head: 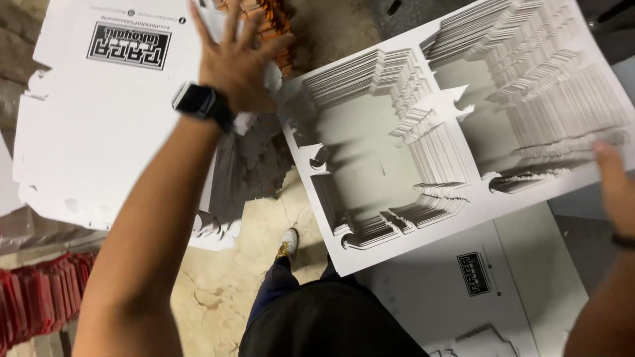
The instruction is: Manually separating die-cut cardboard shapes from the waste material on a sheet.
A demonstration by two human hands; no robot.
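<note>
Left hand: the left hand (237, 56) is raised with its fingers spread wide and its palm pressed flat on the white die-cut box blank (99, 112); it grips nothing.
Wristwatch: a dark wristwatch (202, 104) sits on the left wrist, just below the hand.
Box blank: the printed white sheet lies under and to the left of the left hand, on top of a stack of similar blanks (245, 165) whose notched edges show just below the wrist.
Right hand: the right hand (614, 188) is at the right edge of the view, blurred; it touches the edge of the waste-frame stack (370, 145), but whether it is spread or pinching cannot be told.
Waste frames: a thick stack of white card frames with cut-out windows lies between the two hands, tilted.
Lower sheet: another printed white sheet (450, 291) lies below the right hand, partly under the frames.
Red pieces: red card pieces (40, 297) are stacked far below the left hand.
Floor: a cracked beige floor (225, 284) shows between the arms, with the person's shoe (288, 241) on it.
</note>
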